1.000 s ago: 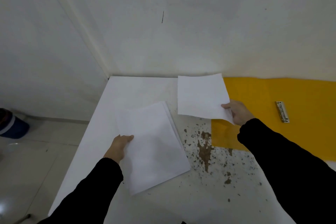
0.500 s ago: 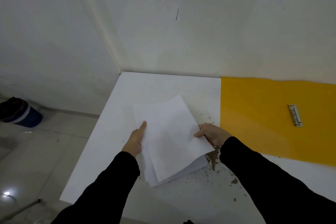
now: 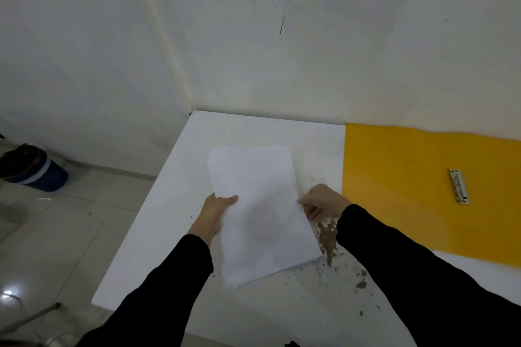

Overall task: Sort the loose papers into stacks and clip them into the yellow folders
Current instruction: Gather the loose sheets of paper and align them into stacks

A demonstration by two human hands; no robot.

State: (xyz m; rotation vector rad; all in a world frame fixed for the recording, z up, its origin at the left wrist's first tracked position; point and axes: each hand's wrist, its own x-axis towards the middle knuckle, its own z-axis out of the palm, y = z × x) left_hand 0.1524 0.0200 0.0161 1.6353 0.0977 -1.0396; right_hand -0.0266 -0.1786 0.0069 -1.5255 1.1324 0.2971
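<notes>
Head view: one stack of white paper sheets [image 3: 262,214] lies on the white tabletop [image 3: 174,205], lengthwise away from the person. Two hands hold it. The left hand [image 3: 217,208] grips its left edge, thumb on top. The right hand [image 3: 324,203] pinches its right edge with curled fingers. To the right of the stack lies one open yellow plastic folder [image 3: 408,191] with one silver metal clip [image 3: 459,186]. Far left of the stack, one dark blue bucket [image 3: 36,169] stands on the floor.

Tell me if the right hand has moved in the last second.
Yes: the right hand moved left, off the yellow folder, to the paper stack.
</notes>
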